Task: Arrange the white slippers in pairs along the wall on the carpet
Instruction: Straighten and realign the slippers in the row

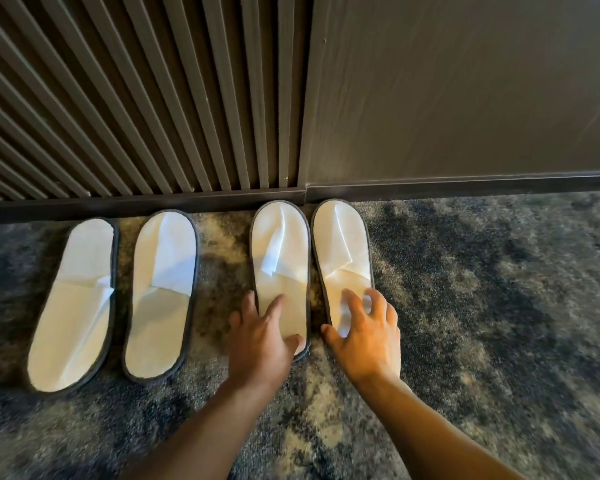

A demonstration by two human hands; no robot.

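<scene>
head view: fingers (pixel 274 304) spread on 2 slippers' (pixel 279 251) heels

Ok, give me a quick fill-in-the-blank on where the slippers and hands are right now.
1. ____ white slippers lie on the carpet.
2. Their toes point toward the ____.
3. The left hand rests on the ____ slipper from the left.
4. The right hand is on the heel of the ____ slipper.

Missing words: four; wall; third; rightmost
</scene>
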